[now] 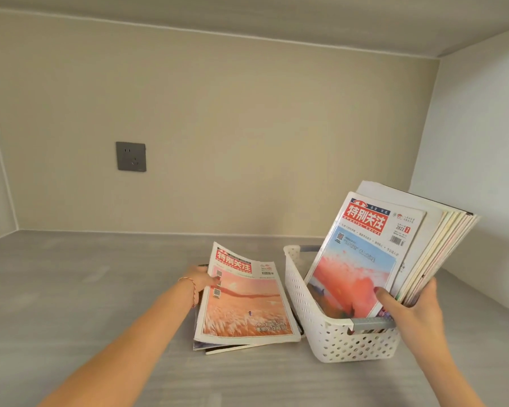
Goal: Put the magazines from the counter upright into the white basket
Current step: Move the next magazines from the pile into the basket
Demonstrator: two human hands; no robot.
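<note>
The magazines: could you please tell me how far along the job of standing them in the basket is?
Done: several magazines stand in the white basket, steadied by the right hand. In hand: the left hand lifts the top magazine of the counter pile. Left: a few more lie under it.

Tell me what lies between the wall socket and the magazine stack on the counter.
Nothing: in the head view only bare wall and bare counter run from the socket to the stack.

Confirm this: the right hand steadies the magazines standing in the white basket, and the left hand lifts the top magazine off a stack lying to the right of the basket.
Wrong side. The head view shows the stack lying left of the white basket, not right. The rest holds.
</note>
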